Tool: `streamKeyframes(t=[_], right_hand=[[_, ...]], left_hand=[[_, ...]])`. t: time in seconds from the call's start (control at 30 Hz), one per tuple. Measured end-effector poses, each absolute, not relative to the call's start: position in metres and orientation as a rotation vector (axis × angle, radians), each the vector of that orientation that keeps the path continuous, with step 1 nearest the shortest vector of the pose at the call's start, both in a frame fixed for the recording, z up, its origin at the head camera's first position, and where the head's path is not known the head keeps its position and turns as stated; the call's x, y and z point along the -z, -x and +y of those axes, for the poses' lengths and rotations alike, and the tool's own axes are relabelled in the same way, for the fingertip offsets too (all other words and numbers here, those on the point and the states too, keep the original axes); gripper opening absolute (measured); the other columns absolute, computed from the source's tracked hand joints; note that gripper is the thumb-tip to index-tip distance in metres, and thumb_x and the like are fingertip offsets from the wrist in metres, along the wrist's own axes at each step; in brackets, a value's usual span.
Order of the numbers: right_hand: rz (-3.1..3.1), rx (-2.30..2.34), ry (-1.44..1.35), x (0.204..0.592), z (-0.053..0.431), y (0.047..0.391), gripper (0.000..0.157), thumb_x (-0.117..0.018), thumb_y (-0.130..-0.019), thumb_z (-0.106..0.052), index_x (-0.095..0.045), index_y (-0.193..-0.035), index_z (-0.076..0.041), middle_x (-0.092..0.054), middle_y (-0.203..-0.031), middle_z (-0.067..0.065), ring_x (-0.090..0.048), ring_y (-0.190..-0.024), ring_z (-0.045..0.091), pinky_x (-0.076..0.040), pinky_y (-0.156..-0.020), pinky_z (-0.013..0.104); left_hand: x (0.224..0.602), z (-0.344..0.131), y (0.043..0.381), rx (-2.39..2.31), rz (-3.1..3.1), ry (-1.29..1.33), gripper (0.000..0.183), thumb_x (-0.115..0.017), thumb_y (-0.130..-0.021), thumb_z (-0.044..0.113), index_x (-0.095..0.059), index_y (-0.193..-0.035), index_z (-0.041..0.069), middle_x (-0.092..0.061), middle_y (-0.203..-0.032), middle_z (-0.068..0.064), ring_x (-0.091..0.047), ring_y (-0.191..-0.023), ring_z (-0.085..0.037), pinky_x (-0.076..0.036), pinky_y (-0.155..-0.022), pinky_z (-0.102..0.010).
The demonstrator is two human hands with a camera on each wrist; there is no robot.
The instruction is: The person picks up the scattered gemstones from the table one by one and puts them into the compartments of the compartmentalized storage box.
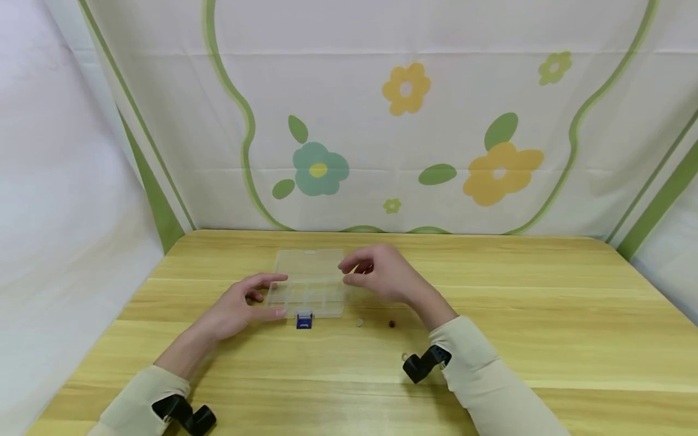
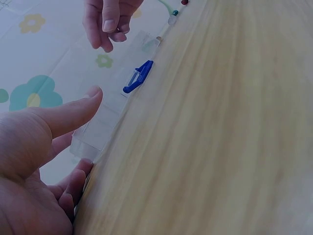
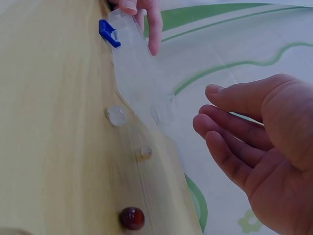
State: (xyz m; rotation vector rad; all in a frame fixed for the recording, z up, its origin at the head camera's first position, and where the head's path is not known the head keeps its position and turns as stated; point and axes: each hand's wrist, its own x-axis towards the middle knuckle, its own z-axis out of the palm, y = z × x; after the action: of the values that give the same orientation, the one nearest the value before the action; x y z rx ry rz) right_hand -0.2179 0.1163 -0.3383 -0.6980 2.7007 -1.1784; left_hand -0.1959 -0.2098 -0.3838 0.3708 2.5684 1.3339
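Note:
A clear plastic compartment box (image 1: 313, 310) lies on the table, its lid (image 1: 309, 261) folded back. A blue latch (image 1: 304, 321) sticks out at its front. My left hand (image 1: 237, 309) straddles the box's left end, thumb stretched along the front corner, index finger extended near the hinge. Over the right end hovers my right hand (image 1: 382, 272), fingers loosely bent, thumb apart from them; nothing shows between them in the right wrist view. A clear bead (image 3: 116, 115) and a dark red bead (image 3: 132, 218) rest before the box's right side.
A small pale bead-like thing (image 3: 146, 152) shows near the box's right end. Another small ring-like piece (image 1: 405, 356) lies beside the black right wrist camera (image 1: 420, 366), partly covered. The wooden table (image 1: 545, 315) ends at a flowered cloth (image 1: 371, 121) behind.

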Motion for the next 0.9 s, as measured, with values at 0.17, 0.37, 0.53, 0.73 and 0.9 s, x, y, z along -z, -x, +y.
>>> streamKeyframes(t=[0.17, 0.37, 0.53, 0.73, 0.9], right_hand=[[2.670, 1.196, 0.726, 0.340, 0.123, 0.221, 0.018, -0.079, -0.096, -0.017, -0.081, -0.114, -0.012, -0.077, -0.101, -0.003, -0.067, -0.089, 0.015, -0.056, -0.079, 0.033], [2.645, 1.163, 0.735, 0.346, 0.129, 0.225, 0.015, -0.081, -0.094, -0.014, -0.081, -0.109, -0.011, -0.077, -0.099, -0.003, -0.068, -0.088, 0.012, -0.057, -0.081, 0.032], [2.603, 1.138, 0.715, 0.352, 0.133, 0.227, 0.013, -0.081, -0.093, -0.010, -0.081, -0.106, -0.009, -0.077, -0.097, -0.001, -0.070, -0.088, 0.012, -0.058, -0.081, 0.030], [2.538, 1.129, 0.697, 0.359, 0.138, 0.230, 0.012, -0.081, -0.092, -0.006, -0.080, -0.104, -0.010, -0.077, -0.094, -0.002, -0.070, -0.087, 0.012, -0.058, -0.081, 0.030], [2.501, 1.119, 0.707, 0.363, 0.141, 0.232, 0.012, -0.083, -0.091, -0.007, -0.080, -0.102, -0.011, -0.078, -0.095, -0.001, -0.070, -0.087, 0.012, -0.058, -0.082, 0.029]], left_hand=[[0.385, -0.209, 0.196, -1.350, 2.554, -0.371, 0.069, -0.086, -0.090, 0.034, -0.058, -0.152, 0.024, -0.055, -0.148, -0.013, -0.047, -0.116, -0.028, -0.040, -0.092, -0.039], [0.385, -0.209, 0.197, -1.360, 2.545, -0.368, 0.068, -0.086, -0.090, 0.033, -0.058, -0.152, 0.024, -0.054, -0.148, -0.013, -0.046, -0.115, -0.028, -0.039, -0.092, -0.039], [0.385, -0.209, 0.197, -1.356, 2.547, -0.375, 0.068, -0.086, -0.091, 0.033, -0.058, -0.152, 0.023, -0.054, -0.148, -0.014, -0.046, -0.115, -0.028, -0.040, -0.092, -0.039], [0.385, -0.210, 0.198, -1.348, 2.558, -0.373, 0.068, -0.086, -0.091, 0.034, -0.058, -0.152, 0.023, -0.054, -0.148, -0.014, -0.047, -0.115, -0.028, -0.040, -0.092, -0.039], [0.384, -0.210, 0.198, -1.338, 2.561, -0.374, 0.068, -0.085, -0.091, 0.034, -0.057, -0.153, 0.024, -0.054, -0.148, -0.014, -0.047, -0.115, -0.028, -0.040, -0.092, -0.039]])
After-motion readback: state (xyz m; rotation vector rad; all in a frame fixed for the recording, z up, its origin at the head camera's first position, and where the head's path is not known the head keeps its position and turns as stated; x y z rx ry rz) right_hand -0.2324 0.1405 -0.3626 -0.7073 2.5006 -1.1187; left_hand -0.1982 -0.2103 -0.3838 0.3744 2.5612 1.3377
